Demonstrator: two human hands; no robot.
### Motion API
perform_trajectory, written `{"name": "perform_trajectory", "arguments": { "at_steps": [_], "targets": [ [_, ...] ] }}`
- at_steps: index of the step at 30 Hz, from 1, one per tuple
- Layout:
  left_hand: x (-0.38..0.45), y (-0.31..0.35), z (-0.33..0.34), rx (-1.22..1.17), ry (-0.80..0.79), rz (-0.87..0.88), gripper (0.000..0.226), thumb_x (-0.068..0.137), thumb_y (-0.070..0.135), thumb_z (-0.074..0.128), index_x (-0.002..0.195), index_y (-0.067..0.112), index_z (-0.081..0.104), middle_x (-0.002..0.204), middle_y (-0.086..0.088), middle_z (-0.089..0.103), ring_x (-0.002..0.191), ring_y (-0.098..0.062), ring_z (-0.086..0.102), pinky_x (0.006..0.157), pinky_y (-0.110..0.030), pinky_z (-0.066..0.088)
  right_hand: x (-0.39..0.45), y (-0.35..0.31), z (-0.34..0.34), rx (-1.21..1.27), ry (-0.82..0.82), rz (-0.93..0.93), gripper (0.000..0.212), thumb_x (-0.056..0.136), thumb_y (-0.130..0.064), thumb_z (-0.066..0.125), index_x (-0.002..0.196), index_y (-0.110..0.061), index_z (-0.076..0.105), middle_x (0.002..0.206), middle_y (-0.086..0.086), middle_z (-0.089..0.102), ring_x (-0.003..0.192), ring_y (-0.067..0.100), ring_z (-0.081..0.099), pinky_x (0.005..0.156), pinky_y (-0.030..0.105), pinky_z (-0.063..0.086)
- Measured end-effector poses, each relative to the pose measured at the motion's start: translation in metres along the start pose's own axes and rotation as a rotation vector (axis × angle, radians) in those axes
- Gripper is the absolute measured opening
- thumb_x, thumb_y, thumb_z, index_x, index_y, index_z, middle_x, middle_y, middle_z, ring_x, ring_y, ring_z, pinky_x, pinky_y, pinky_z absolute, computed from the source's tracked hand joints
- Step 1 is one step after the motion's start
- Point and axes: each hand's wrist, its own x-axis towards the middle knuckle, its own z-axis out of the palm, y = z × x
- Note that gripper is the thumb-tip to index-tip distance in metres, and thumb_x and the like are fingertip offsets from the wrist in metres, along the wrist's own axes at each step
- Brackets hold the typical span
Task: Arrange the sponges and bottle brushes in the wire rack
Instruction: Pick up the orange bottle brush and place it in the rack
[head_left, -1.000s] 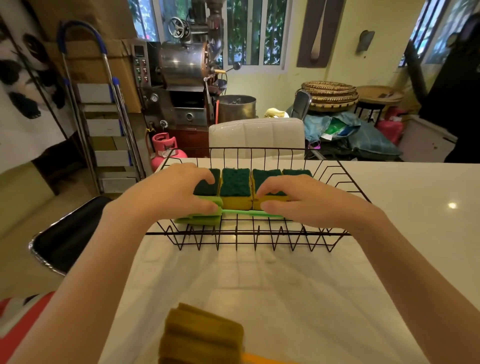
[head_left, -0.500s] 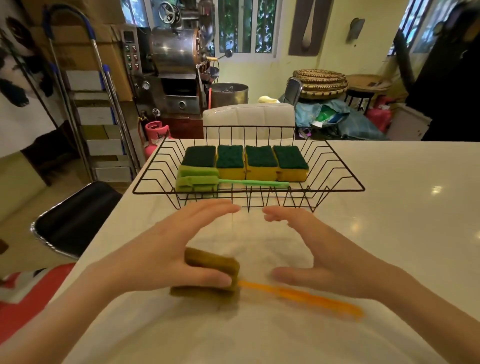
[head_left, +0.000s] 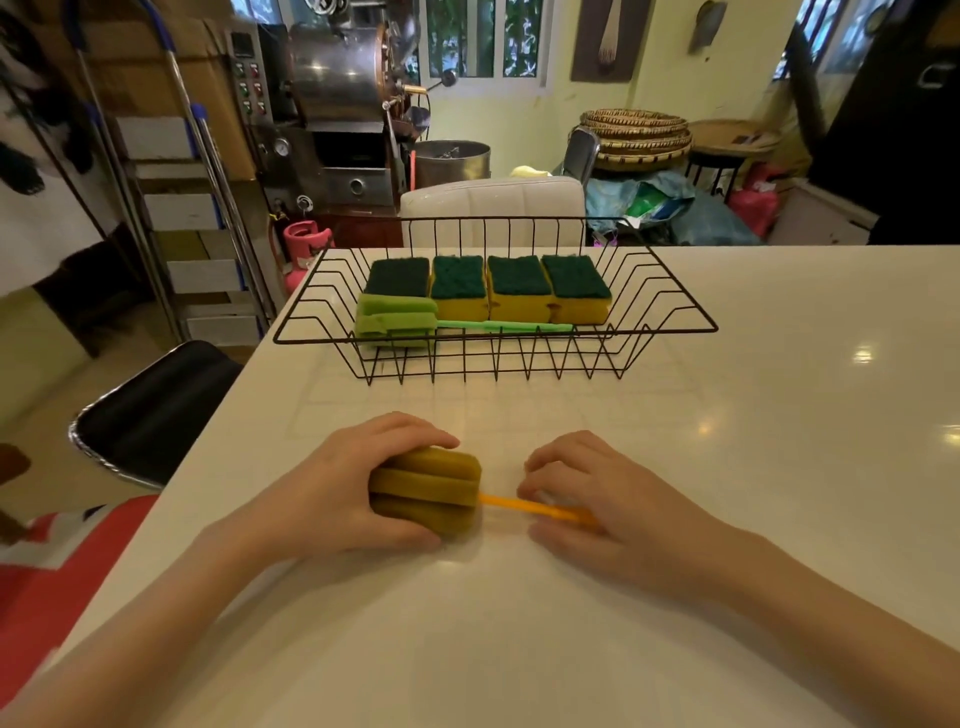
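Observation:
A black wire rack (head_left: 670, 317) stands on the white table (head_left: 727, 467). Inside it, several yellow sponges with dark green tops (head_left: 519, 288) sit in a row. A light green bottle brush (head_left: 397, 322) lies in front of them, its handle pointing right. Nearer to me, an orange bottle brush (head_left: 426, 491) with an olive-brown sponge head lies on the table. My left hand (head_left: 332, 493) wraps around its sponge head. My right hand (head_left: 597, 499) pinches its thin orange handle, partly hiding it.
A black chair seat (head_left: 150, 410) stands left of the table's edge. A white padded chair back (head_left: 493, 208) rises behind the rack. Further back are a metal machine, a stepladder at the left and woven baskets at the right.
My hands left the rack, where they set down the green brush, and came back toward me. They have closed on the orange brush lying on the table.

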Motion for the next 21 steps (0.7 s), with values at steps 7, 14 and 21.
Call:
{"name": "perform_trajectory", "arguments": {
  "at_steps": [7,14,21],
  "targets": [
    [0.010,0.000,-0.006,-0.004,-0.020,-0.036,0.059,0.054,0.060,0.069,0.107,0.047,0.049,0.106,0.026,0.054,0.105,0.004,0.048,0.083,-0.007,0.043,0.008,-0.001,-0.009,-0.104,0.001,0.041,0.020,0.086,-0.035,0.047,0.097,-0.026,0.061,0.090,-0.011,0.057,0.088,0.007,0.045,0.071,0.021,0.038],
    [0.034,0.015,-0.030,0.051,0.032,0.027,0.051,0.051,0.061,0.065,0.098,0.050,0.050,0.099,0.026,0.057,0.101,0.008,0.047,0.078,-0.002,0.040,0.026,-0.005,-0.032,-0.025,-0.038,0.160,0.021,0.091,-0.032,0.045,0.109,-0.030,0.055,0.087,-0.012,0.055,0.078,0.012,0.052,0.070,0.028,0.046],
    [0.062,0.031,-0.067,0.042,0.119,0.086,0.056,0.050,0.062,0.063,0.103,0.052,0.047,0.111,0.033,0.047,0.103,0.012,0.046,0.076,-0.002,0.043,0.051,0.005,-0.072,0.009,0.169,0.076,0.014,0.086,-0.039,0.052,0.094,-0.031,0.060,0.066,-0.013,0.053,0.061,0.008,0.049,0.053,0.021,0.036]
  ]
}}
